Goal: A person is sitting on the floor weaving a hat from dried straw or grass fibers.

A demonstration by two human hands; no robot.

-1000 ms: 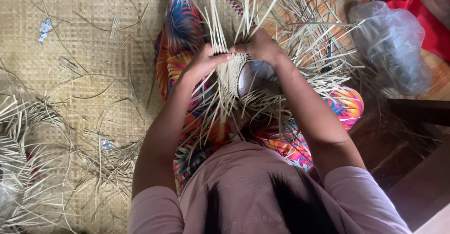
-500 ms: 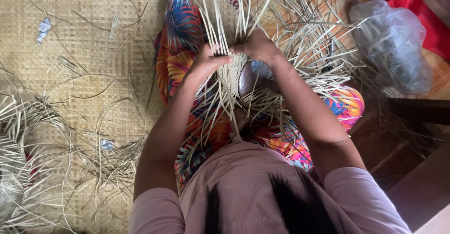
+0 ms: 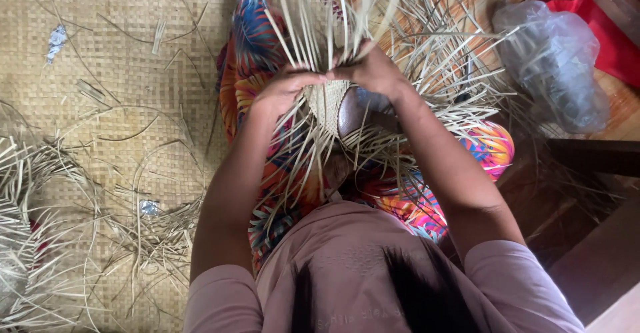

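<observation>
left hand point(image 3: 283, 93) pinching strips point(image 3: 313, 26) | right hand point(image 3: 370, 73) gripping strips above weave point(image 3: 327, 103) | risk: loosened pinch, weave slackening, strips snapping

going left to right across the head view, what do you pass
loose pile of pale straw strips on the woven mat → left hand → half-woven straw piece → right hand → clear plastic bag → red cloth

Woven straw floor mat point(image 3: 100, 73), tan, checker plait. On it: loose pale strips point(image 3: 143, 240) in tangled heaps at left, small foil scrap point(image 3: 149, 208), clear plastic bag point(image 3: 550, 60) at right.
</observation>
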